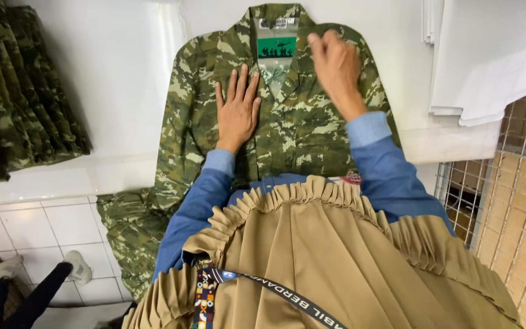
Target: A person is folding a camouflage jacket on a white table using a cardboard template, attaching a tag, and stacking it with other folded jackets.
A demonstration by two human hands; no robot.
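A: From the head camera, what's at the centre of the frame?

B: A camouflage shirt lies spread front-up on the white table, its collar at the top centre. One sleeve hangs off the table edge towards the tiled floor at lower left.

A: And the hands?

B: The left hand lies flat and open, fingers spread, pressing the chest of the shirt. The right hand hovers over the collar area, fingers loosely curled; it's blurred, so I can't tell whether it grips any cloth.

A: How far along does it look?

B: The shirt looks laid out and smoothed, not folded. A pile of camouflage clothes sits at upper left.

A: Any labels?

B: A green rectangular card with dark figures sits inside the collar, with a small pale tag above it. A stack of white sheets lies at upper right.
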